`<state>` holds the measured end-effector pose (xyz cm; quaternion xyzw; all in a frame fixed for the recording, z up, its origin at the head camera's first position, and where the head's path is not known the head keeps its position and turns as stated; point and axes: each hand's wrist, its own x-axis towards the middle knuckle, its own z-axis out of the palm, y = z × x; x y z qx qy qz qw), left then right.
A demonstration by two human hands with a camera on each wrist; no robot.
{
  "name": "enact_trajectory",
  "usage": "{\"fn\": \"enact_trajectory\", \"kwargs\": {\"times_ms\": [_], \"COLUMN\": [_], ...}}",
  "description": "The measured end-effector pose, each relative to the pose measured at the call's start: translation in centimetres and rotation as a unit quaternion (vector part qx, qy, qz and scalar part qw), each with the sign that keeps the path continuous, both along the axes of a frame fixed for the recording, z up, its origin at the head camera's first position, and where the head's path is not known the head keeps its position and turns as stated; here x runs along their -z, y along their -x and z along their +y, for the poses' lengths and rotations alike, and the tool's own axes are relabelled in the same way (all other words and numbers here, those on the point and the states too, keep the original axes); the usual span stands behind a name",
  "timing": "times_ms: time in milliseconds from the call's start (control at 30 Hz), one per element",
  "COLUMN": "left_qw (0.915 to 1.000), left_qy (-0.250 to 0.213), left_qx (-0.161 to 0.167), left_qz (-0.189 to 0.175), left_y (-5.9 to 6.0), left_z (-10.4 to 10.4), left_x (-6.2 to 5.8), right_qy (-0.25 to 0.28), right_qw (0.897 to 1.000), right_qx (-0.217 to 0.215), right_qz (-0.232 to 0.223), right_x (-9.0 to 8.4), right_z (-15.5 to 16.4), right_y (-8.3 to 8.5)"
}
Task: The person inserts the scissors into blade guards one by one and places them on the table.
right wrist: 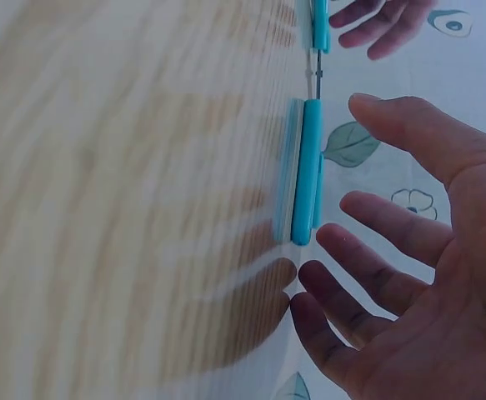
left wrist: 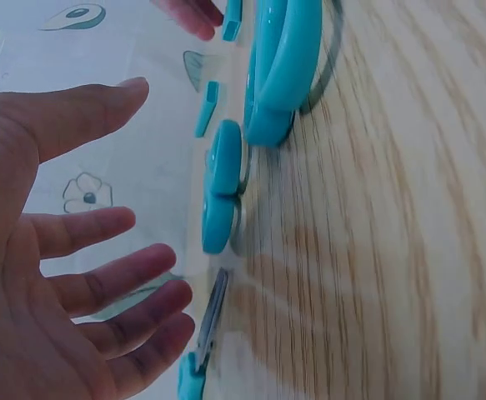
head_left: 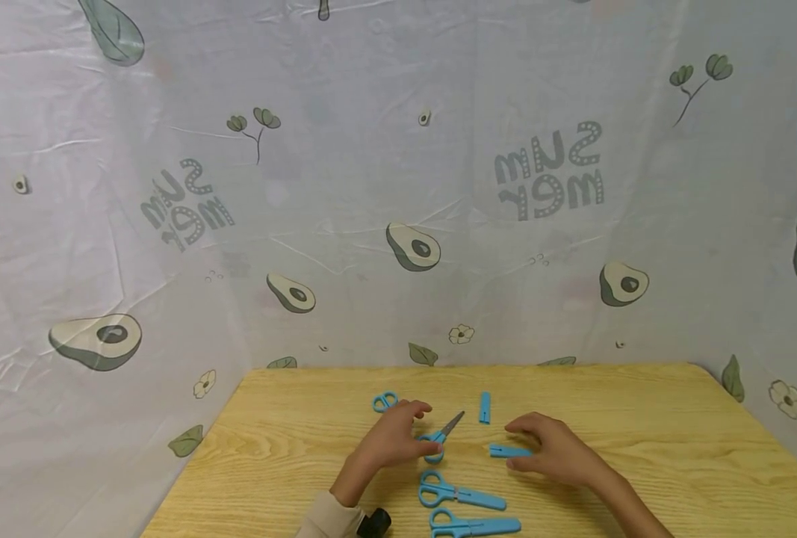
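Note:
My left hand (head_left: 393, 435) hovers over the table beside a pair of blue-handled scissors (head_left: 448, 429) with bare blades. Its fingers are spread and hold nothing in the left wrist view. Behind it lies another pair of blue scissors (head_left: 380, 404), partly hidden by the hand; bare metal blades (left wrist: 212, 312) show near my fingers in the left wrist view. My right hand (head_left: 554, 452), fingers apart, is close to a blue scissors sheath (head_left: 508, 451), whose right end it hides. A second blue sheath (head_left: 485, 408) lies farther back.
Two pairs of scissors in blue sheaths, one (head_left: 480, 498) above the other (head_left: 492, 526), lie toward the front edge. They rest on a wood-grain table (head_left: 270, 448). A pale curtain (head_left: 344, 187) printed with avocados hangs behind it.

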<state>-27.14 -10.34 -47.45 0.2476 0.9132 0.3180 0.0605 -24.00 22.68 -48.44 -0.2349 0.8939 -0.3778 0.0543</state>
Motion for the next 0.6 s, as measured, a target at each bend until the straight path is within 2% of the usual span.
{"fn": "enact_trajectory", "kwargs": {"times_ms": [267,600], "left_qw": [1.0,0.9996], "left_qy": [-0.003,-0.021], "left_qx": [-0.005,-0.013], "left_qz": [-0.006,-0.016], "left_y": [0.0,0.1], "left_z": [1.3,1.2], "left_x": [0.0,0.2], "right_qy": [0.0,0.007], "right_qw": [1.0,1.0], "right_qx": [-0.005,0.015], "right_qz": [0.007,0.005], "right_x": [0.0,-0.2], "right_z": [-0.8,-1.0], "right_y": [0.3,0.3]}}
